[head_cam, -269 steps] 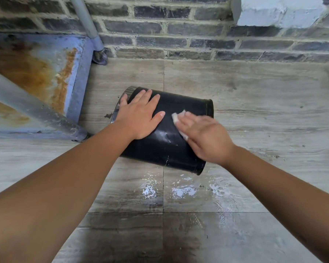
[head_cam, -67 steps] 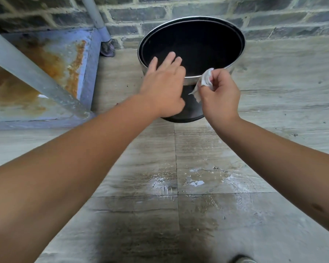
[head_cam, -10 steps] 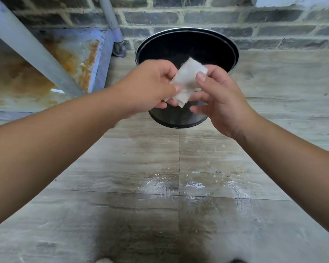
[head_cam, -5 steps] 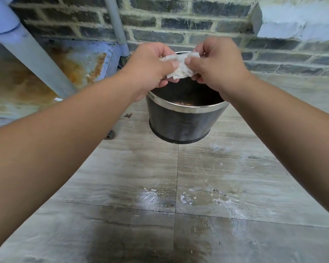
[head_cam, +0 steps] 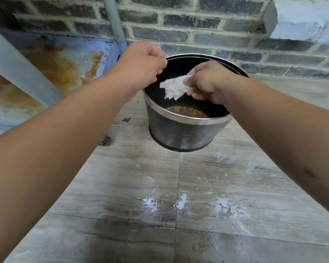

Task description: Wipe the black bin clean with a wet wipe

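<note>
A: Head view: what stands on the floor?

B: A round black bin stands upright on the grey, wood-grained tile floor, near a dark brick wall. A bright metal band rings its open top; its smooth side narrows toward a black rubbery base. Rusty brown residue shows at the bottom inside.

A: And the hands?

B: The right hand is over the bin's mouth, fingers and thumb pinched shut on a crumpled white wet wipe that hangs above the dark interior. The left hand is curled into a loose fist above the rim's left side, apart from the wipe; whether its fingertips hold anything cannot be told.

A: Surroundings?

B: Shiny wet patches glisten on the tiles in front of the bin. To the left lies a blue-painted metal panel, blotched with orange rust, crossed by a pale grey metal bar. A grey pipe runs up the brickwork behind.
</note>
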